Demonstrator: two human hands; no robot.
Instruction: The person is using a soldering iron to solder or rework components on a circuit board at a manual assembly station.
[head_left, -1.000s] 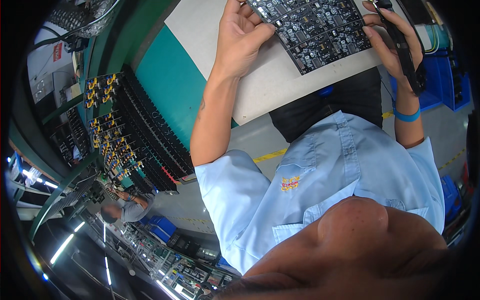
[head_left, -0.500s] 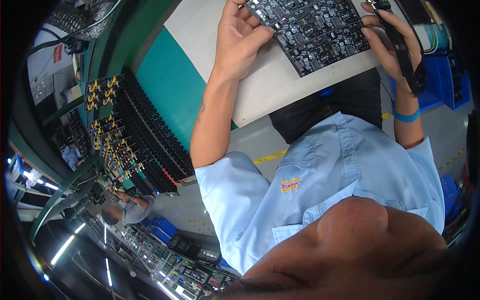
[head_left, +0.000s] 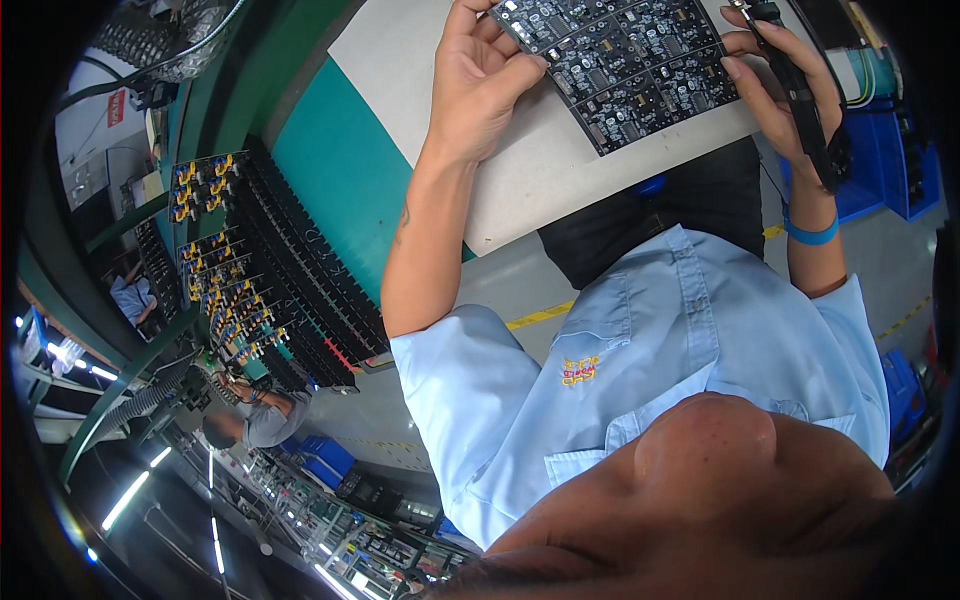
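A black circuit board panel (head_left: 640, 75), dense with small components and divided into several sections, is held tilted above a pale work mat (head_left: 535, 205). My left hand (head_left: 480, 85) grips its left edge, thumb on top and fingers curled at the far side. On the right, my right hand (head_left: 790, 90) is wrapped round a black tool (head_left: 803, 110) with a bright metal tip; its exact kind is unclear. The thumb and a finger of that hand also touch the panel's right edge. The panel's far edge runs out of the picture.
Left of the mat is a green surface (head_left: 325, 170). A long black rack (head_left: 300, 250) stands beyond, near boards with yellow parts (head_left: 230, 290). Blue bins (head_left: 880, 165) are at the right, below some wires (head_left: 868, 75). A co-worker (head_left: 265, 420) is at the lower left.
Both my hands, the panel and the tool stay almost where they were. In the background at far left, another person in light blue has shifted and shows more.
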